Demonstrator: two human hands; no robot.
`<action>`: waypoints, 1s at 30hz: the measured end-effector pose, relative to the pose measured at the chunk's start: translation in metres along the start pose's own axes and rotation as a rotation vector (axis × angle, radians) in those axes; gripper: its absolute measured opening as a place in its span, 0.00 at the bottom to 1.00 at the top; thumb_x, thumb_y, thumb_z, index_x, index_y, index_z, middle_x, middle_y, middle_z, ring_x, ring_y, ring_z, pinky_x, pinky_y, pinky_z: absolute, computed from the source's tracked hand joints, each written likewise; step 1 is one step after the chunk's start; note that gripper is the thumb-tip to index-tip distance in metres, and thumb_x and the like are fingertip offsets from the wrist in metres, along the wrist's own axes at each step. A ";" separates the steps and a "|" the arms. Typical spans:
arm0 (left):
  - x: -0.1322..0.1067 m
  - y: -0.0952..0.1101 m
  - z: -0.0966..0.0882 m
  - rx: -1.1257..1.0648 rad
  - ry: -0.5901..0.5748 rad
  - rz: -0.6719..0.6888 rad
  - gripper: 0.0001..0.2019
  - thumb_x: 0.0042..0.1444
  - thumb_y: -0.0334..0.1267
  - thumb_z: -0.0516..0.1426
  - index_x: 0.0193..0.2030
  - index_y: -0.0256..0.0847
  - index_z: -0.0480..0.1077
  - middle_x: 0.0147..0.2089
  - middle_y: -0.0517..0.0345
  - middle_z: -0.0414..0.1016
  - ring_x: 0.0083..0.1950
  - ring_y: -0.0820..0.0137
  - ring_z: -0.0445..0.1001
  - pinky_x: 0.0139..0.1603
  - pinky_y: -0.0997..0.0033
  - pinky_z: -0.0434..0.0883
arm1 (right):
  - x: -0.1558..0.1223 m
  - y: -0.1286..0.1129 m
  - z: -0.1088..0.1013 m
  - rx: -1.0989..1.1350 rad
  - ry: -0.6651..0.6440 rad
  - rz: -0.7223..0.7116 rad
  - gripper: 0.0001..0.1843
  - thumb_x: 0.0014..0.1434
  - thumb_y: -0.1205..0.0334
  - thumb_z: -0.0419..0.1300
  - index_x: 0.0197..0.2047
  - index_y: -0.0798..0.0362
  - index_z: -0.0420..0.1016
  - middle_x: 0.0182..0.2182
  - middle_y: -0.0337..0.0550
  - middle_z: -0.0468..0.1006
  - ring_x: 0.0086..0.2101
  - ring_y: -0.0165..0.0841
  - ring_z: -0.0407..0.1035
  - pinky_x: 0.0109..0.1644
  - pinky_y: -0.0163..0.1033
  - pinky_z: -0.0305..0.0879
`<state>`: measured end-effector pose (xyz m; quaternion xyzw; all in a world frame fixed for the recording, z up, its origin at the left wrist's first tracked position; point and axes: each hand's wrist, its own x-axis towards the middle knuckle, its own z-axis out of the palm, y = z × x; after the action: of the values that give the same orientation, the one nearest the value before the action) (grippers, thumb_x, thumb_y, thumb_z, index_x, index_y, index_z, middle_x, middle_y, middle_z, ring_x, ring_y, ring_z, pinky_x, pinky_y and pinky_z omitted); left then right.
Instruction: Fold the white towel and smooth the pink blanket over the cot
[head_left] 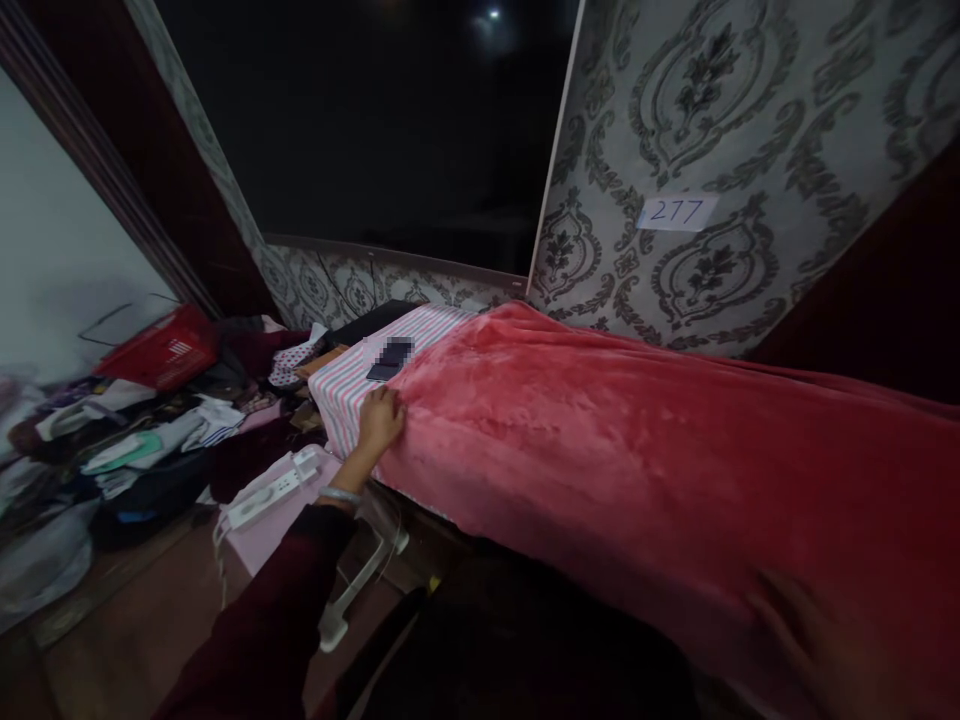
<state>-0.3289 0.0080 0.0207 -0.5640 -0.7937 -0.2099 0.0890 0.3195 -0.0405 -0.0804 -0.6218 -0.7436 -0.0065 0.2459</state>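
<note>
A plush red blanket (pixel 600 430) is spread over a long surface, its front side hanging down. At its left end, my left hand (pixel 381 420) is closed on the blanket's edge, with the fingers bent. My right hand (pixel 832 640), dim and somewhat blurred, lies against the blanket at the lower right with its fingers stretched out. Under the blanket's left end shows a striped cloth (pixel 349 390). On that cloth, just beyond my left hand, rests a dark flat object (pixel 388 362), partly pixelated.
A big dark screen (pixel 375 130) stands against the patterned wall, which bears a paper label "277" (pixel 677 212). To the left are piled clothes (pixel 150 450) and a red bag (pixel 169 345). A white power strip (pixel 274 495) lies on a pink surface below my left forearm.
</note>
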 end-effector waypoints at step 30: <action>0.054 -0.029 -0.008 -0.312 0.054 -0.343 0.06 0.55 0.38 0.54 0.35 0.41 0.70 0.33 0.53 0.76 0.39 0.61 0.75 0.44 0.64 0.70 | 0.055 -0.063 -0.051 0.263 0.081 0.291 0.20 0.52 0.39 0.50 0.32 0.45 0.72 0.32 0.48 0.82 0.34 0.49 0.77 0.39 0.52 0.72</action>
<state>-0.3753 0.0435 0.0413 -0.4219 -0.8333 -0.3569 -0.0151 0.2735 -0.0199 0.0035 -0.6845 -0.6297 0.1015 0.3531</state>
